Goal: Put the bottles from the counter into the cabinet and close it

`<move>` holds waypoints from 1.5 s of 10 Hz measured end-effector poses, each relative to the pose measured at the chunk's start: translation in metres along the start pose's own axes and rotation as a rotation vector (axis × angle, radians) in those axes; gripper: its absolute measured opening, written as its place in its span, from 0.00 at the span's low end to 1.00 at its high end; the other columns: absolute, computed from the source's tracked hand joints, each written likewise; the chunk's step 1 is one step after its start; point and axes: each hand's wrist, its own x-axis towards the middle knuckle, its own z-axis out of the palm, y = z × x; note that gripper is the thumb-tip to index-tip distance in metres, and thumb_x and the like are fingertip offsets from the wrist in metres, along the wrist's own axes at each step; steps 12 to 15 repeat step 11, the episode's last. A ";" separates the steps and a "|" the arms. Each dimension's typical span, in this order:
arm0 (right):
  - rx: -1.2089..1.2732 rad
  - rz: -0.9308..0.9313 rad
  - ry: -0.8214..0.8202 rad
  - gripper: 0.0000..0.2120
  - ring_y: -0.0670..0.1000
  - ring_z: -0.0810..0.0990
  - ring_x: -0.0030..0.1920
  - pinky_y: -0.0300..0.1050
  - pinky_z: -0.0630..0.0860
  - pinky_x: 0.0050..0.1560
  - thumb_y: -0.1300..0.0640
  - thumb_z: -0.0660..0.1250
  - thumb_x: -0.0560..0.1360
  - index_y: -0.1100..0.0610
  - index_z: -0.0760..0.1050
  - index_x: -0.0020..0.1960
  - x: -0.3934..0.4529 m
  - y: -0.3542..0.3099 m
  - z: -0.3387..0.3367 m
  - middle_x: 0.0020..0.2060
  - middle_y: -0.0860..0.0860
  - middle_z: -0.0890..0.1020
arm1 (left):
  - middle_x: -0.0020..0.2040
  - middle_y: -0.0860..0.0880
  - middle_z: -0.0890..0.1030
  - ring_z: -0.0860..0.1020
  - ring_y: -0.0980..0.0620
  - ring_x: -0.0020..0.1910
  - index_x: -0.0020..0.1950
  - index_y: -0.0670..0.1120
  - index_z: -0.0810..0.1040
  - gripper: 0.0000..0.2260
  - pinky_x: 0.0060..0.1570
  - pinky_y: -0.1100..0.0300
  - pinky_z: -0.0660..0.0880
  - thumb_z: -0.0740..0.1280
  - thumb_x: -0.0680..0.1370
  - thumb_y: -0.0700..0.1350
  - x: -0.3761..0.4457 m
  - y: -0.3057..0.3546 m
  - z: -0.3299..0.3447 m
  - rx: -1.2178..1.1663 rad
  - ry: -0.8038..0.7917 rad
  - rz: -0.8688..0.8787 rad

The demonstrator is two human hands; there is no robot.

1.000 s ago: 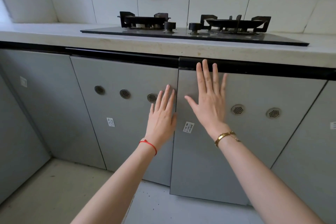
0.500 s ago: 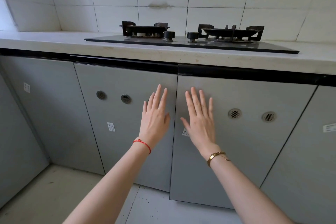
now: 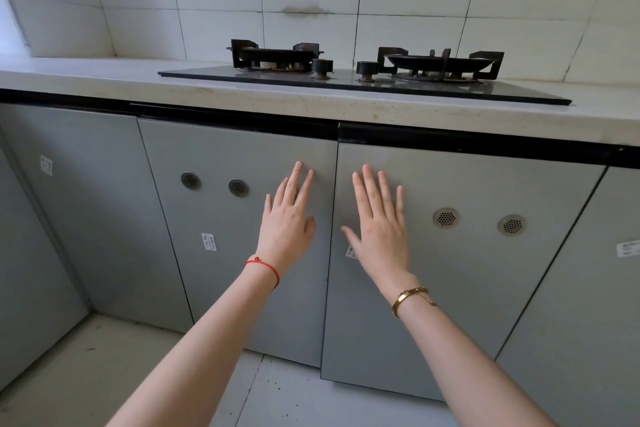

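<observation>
Grey cabinet fronts are running under the pale stone surface (image 3: 104, 76), and the 2 middle doors are sitting shut, meeting at a narrow seam. The left door (image 3: 221, 218) and the right door (image 3: 485, 270) are each carrying round vent grilles and a small white sticker. A black gas hob (image 3: 363, 80) with 2 burners is lying on the surface above them. No bottles are showing on the surface. The left hand (image 3: 287, 229) is pressing flat, fingers spread, against the left door beside the seam; the right hand (image 3: 381, 229) is lying flat, fingers spread, on the right door.
</observation>
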 end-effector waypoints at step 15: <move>0.533 -0.134 0.018 0.34 0.52 0.63 0.73 0.45 0.59 0.75 0.50 0.67 0.77 0.54 0.57 0.78 0.015 -0.047 -0.002 0.74 0.49 0.66 | 0.79 0.51 0.57 0.56 0.48 0.78 0.78 0.51 0.54 0.34 0.73 0.44 0.61 0.65 0.76 0.43 -0.052 -0.031 -0.059 -0.071 0.058 -0.122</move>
